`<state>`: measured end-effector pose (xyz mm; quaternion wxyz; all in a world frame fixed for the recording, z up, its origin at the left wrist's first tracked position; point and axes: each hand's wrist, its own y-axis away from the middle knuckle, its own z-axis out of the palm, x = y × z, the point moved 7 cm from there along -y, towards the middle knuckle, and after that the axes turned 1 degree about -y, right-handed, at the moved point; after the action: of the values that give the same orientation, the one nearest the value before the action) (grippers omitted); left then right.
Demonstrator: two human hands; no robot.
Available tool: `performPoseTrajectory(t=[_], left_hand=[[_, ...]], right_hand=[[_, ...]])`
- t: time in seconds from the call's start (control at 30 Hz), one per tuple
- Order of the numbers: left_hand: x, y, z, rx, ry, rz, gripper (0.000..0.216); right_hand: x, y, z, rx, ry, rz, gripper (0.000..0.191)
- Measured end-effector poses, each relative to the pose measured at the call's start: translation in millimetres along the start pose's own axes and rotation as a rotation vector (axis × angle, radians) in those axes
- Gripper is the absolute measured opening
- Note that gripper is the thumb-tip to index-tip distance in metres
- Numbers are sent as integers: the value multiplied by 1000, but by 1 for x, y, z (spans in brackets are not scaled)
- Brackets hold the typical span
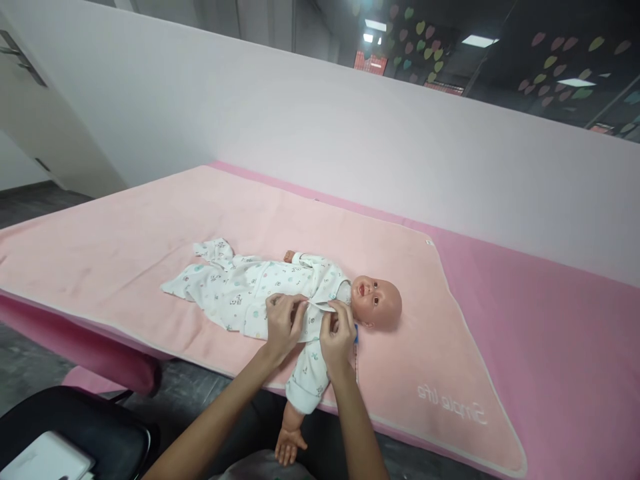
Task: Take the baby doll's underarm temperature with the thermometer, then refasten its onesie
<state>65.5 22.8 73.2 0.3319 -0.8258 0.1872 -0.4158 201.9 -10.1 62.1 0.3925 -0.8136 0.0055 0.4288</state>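
Note:
A baby doll (379, 303) lies on its back on a pale pink mat (150, 213), head to the right. It wears a white printed baby outfit (240, 283), whose trouser ends lie flat to the left. At the doll's chest, my left hand (286, 320) pinches the edge of the outfit's front flap. My right hand (339, 327) pinches the same edge nearer the neck, and the fabric is lifted slightly between them. One doll arm (290, 430) hangs over the table's front edge, between my forearms. Something small and blue (356, 333) shows beside my right hand.
The mat lies on a pink padded table (565, 313) against a white wall (380, 147). At lower left is a black chair (120, 413) with a white box-like object (47, 460) on it. Dark glass rises above the wall.

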Motion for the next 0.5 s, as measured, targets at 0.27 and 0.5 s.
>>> performPoseTrajectory(t=[0.27, 0.5], left_hand=[[-7, 3, 0, 8, -14, -43, 17], [0, 5, -4, -1, -63, 21, 13]], right_hand=[[0, 0, -1, -7, -20, 9, 20], [2, -1, -2, -16, -18, 51, 19]])
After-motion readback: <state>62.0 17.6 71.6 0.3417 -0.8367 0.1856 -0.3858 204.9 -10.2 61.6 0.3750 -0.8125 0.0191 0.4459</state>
